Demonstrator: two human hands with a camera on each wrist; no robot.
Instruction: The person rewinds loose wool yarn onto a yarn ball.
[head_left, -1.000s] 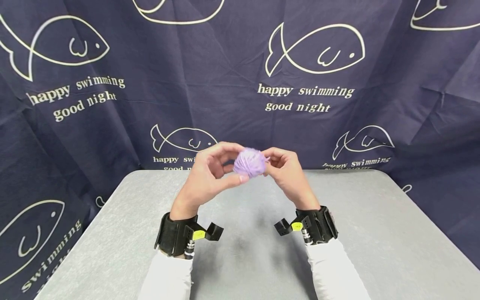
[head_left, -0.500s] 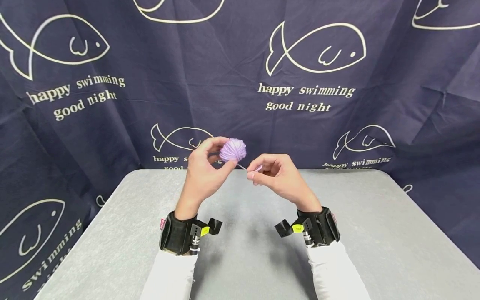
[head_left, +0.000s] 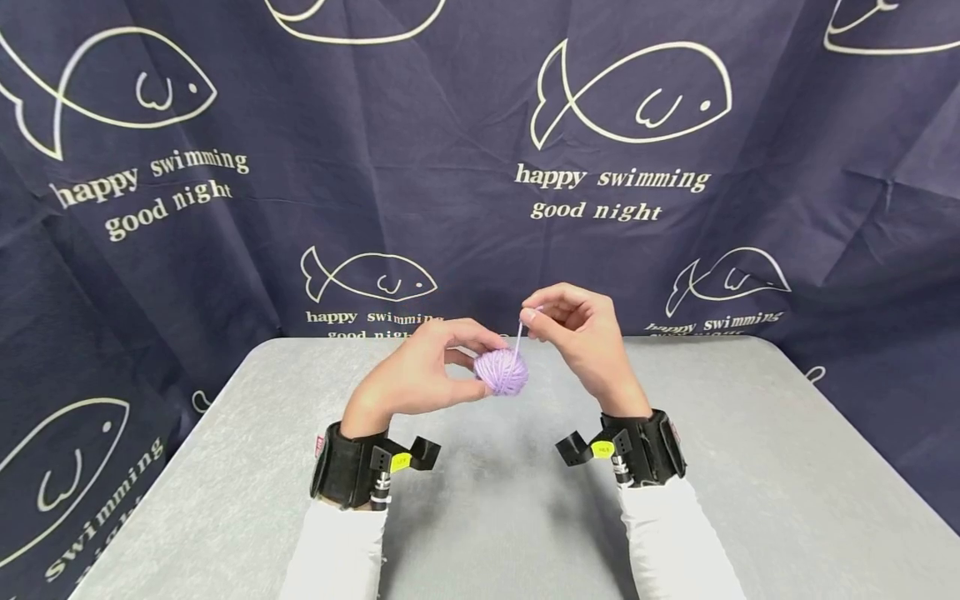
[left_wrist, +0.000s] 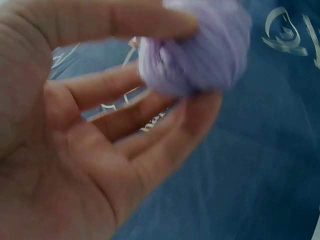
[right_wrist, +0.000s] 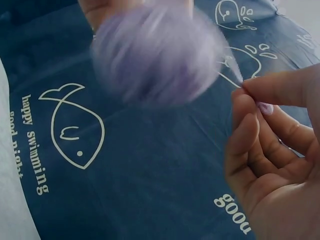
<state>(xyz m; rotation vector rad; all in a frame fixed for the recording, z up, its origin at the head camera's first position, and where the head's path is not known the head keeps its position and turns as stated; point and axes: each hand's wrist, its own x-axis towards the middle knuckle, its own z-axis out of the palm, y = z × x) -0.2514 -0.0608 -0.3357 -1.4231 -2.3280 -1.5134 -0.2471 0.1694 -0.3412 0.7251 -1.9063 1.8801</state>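
A small ball of lilac yarn (head_left: 501,372) is held up over the far half of the table. My left hand (head_left: 420,371) pinches it between thumb and fingertips, and the left wrist view shows the ball (left_wrist: 215,50) at the ends of the fingers with the palm bare. Above and to the right, my right hand (head_left: 588,337) pinches the loose strand of yarn (head_left: 518,337) between thumb and forefinger. That strand runs taut from the ball up to the fingertips. In the right wrist view a bit of yarn end (right_wrist: 266,107) pokes out behind the pinching fingers.
A light grey table (head_left: 750,467) with rounded far corners lies beneath the hands. Behind it hangs a dark blue curtain (head_left: 465,150) with white fish drawings and lettering. Each wrist wears a black strap (head_left: 347,468) with a small camera mount.
Half a second ago the ball was higher and further left; my left hand has lowered it and turned it rightward. My right hand has risen with the strand, which now shows longer.
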